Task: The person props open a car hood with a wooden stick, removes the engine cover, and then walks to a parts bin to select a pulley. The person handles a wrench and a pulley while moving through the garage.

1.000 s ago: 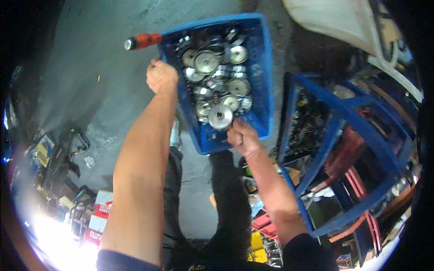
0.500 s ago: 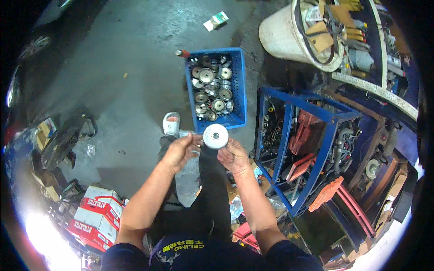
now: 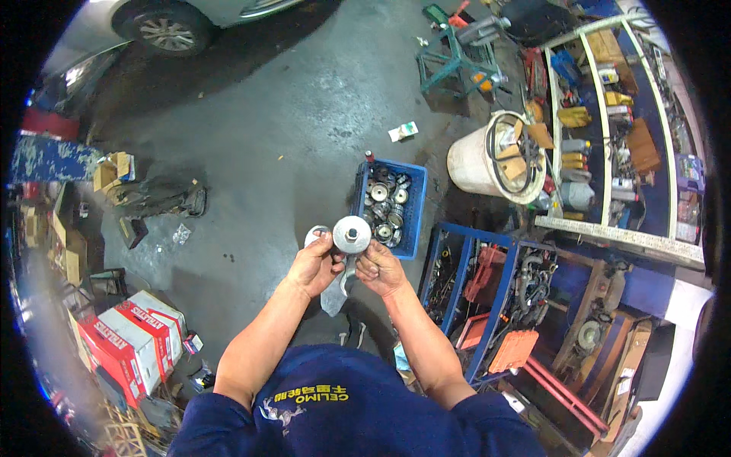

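Between my two hands is a round silver metal cap (image 3: 352,234), shaped like an oil filter cap wrench, with a dark hole at its centre. My left hand (image 3: 311,268) is closed at its left edge, the thumb against the rim. At the lower right edge, the curled fingers of my right hand (image 3: 382,269) grip it. The fingertips under the cap are partly hidden. Just beyond, a blue plastic crate (image 3: 411,238) on the floor holds several similar round metal caps (image 3: 379,192). A tool with a red handle (image 3: 369,156) stands at the crate's far left corner.
Right of the crate stand a white bucket (image 3: 466,164) of scraps and a blue metal rack (image 3: 457,228) of tools. Shelves (image 3: 560,221) line the right side. Red-and-white boxes (image 3: 126,350) sit at lower left. A car wheel (image 3: 166,32) shows at far left.
My left hand, open beside the cap before, has closed on its left edge. The right hand keeps its hold. The view has tilted up, bringing in the car and more shelving.
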A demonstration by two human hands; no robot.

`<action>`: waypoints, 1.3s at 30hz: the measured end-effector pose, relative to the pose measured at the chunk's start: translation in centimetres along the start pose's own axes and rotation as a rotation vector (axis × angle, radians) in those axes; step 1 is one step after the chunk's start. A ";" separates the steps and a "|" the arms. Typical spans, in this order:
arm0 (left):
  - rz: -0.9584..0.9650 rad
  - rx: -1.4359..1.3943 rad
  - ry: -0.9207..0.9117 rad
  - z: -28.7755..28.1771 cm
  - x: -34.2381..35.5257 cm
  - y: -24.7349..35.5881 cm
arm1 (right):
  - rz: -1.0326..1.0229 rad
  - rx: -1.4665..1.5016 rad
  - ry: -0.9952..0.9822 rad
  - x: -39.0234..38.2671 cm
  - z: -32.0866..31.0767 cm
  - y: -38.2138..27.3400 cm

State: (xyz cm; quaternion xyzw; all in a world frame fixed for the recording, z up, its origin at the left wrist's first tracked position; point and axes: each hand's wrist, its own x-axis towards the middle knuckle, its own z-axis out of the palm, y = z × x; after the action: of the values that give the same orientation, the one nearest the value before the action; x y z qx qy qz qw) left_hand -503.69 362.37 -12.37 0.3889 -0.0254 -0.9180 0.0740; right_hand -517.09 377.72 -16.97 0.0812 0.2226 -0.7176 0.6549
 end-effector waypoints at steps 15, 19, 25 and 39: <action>0.174 -0.093 0.002 -0.8 -10.1 -6.7 | 0.200 -0.246 -0.027 -7.9 4.9 2.3; 0.236 -0.023 0.090 -1.1 -10.5 -9.1 | 0.204 -0.258 -0.023 -10.0 3.9 2.6; 0.155 0.473 0.377 -5.5 -9.0 -13.2 | 0.152 -0.301 0.246 -13.0 -1.8 1.6; -0.030 0.627 0.749 -15.7 -9.0 -9.0 | -0.143 -0.525 1.183 -12.6 -21.0 0.4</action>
State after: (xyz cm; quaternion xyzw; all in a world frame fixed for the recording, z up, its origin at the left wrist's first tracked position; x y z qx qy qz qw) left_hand -487.29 372.84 -17.81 0.6963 -0.2666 -0.6641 -0.0556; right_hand -518.75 398.03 -30.59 0.2851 0.7183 -0.5155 0.3703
